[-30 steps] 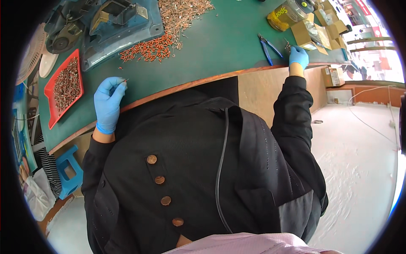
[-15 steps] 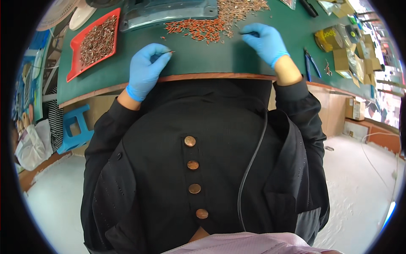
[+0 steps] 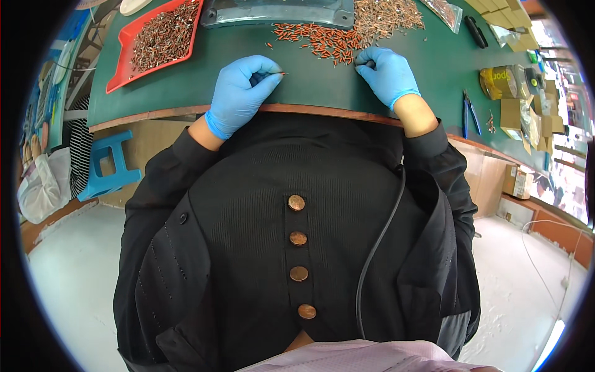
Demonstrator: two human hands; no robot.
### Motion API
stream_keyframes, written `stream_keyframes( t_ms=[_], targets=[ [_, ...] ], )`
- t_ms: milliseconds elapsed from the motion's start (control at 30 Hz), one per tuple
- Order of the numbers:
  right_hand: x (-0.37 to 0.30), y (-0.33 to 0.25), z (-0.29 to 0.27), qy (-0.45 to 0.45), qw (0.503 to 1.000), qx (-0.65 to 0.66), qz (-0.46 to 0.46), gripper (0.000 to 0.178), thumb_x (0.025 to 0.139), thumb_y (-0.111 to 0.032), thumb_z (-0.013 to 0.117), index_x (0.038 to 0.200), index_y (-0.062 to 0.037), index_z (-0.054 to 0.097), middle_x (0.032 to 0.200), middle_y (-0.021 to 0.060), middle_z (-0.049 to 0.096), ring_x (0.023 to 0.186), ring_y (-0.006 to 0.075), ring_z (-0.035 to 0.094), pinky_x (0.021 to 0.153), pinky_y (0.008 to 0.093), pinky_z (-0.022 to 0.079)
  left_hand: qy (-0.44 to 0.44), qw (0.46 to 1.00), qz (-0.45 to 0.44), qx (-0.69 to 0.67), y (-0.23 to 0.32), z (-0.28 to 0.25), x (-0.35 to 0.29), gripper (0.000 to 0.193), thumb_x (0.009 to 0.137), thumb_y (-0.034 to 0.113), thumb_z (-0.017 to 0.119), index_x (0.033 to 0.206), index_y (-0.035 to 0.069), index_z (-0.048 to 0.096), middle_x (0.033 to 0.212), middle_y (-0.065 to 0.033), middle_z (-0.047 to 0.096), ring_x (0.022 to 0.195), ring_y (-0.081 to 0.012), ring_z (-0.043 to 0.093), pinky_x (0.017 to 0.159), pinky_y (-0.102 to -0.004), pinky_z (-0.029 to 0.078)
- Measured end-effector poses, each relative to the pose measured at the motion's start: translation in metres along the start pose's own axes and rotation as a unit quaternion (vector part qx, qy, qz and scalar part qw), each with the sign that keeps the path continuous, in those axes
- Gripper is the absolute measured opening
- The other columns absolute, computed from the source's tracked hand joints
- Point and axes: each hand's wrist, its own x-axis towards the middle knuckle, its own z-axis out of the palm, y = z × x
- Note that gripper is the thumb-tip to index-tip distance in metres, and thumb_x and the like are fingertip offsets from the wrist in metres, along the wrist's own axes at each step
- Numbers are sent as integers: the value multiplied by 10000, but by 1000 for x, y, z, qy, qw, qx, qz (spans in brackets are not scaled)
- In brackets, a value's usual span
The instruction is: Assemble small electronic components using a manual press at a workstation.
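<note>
Both hands wear blue gloves over the green tabletop. My left hand is closed in a pinch, with a small thin reddish pin showing at its fingertips. My right hand has its thumb and index finger bent together at the right edge of a pile of small orange-red pieces. What those fingers hold, if anything, is too small to make out. Behind that pile spreads a heap of copper-coloured pins. At the left stands a red scoop-shaped tray filled with small brown and metallic pieces.
A dark transparent plastic tray lies at the back. To the right are blue-handled pliers, a black marker, a yellow-labelled jar and small cardboard boxes. A blue stool stands beneath the table's left side.
My right hand has moved left and nearer, up to the orange-red pile's edge. My left hand keeps its pinch and has barely moved over the table. The whole view has shifted slightly.
</note>
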Motion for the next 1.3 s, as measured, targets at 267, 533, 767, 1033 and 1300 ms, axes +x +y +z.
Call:
stream_keyframes(
  t_ms=[267,533,767,1033,1300],
  targets=[
    [-5,6,0,38,998,-4,-45,153,789,-163,606,909,-67,613,900,153,619,851,334,588,758,398,477,-5,999,-15,-51,1,6,8,80,802,74,648,845,9,631,756,-5,613,638,-50,518,595,-203,431],
    [-7,-4,11,7,998,38,-40,159,764,-105,652,907,-38,641,833,128,611,721,247,594,699,336,485,-8,951,123,283,-5,1,10,92,752,92,628,836,54,636,722,-83,543,645,-219,538,609,-307,440],
    [-7,-7,21,11,995,-69,-77,119,801,-124,600,859,-22,582,831,159,591,824,342,552,741,392,454,-6,954,98,282,-2,-5,8,103,756,98,633,840,38,625,769,-76,566,655,-212,550,606,-309,441],
    [-11,-13,25,41,993,39,-104,97,817,-94,574,850,-5,551,800,194,566,778,369,539,711,394,451,-11,937,194,289,3,17,28,99,749,113,606,827,53,604,784,-90,572,728,-271,564,654,-362,457],
    [-7,-19,21,33,998,45,15,190,770,-181,655,893,-37,635,852,141,628,742,305,598,718,364,482,0,944,190,270,1,22,34,57,751,137,581,778,97,612,743,-70,567,735,-283,562,662,-388,460]
  ],
)
